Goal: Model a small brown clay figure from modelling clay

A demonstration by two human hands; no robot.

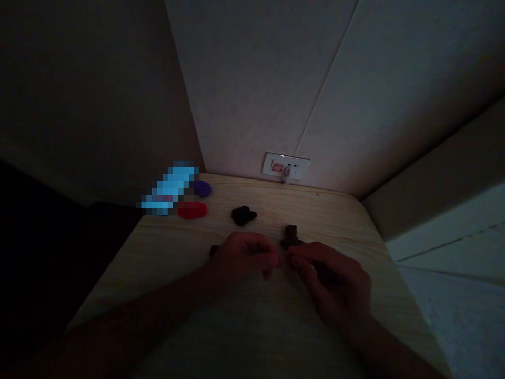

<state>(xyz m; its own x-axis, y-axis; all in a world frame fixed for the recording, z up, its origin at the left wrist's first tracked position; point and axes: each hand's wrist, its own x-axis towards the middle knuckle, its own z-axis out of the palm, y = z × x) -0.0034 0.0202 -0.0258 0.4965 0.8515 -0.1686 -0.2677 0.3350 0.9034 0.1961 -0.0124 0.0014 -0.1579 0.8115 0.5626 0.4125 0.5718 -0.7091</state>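
My left hand (246,256) is over the middle of the wooden table, thumb and forefinger pressed together. Close beside it, my right hand (341,281) is also closed in a pinch, its fingertips nearly meeting the left ones. Dim light hides whatever either hand may have between its fingers. Just beyond my right fingertips lies a small dark brown lump shaped like a figure (291,235), perhaps of modelling clay. A second brown piece (214,250) peeks out from behind my left hand, mostly hidden. Farther back rests a black lump (242,215).
A red oblong piece (192,210) and a purple lump (203,188) lie at the table's back left, near a bright pixelated rectangle (171,187). The wooden tabletop (335,216) meets a wall with a socket plate (286,166). Pale furniture (445,231) stands on the right.
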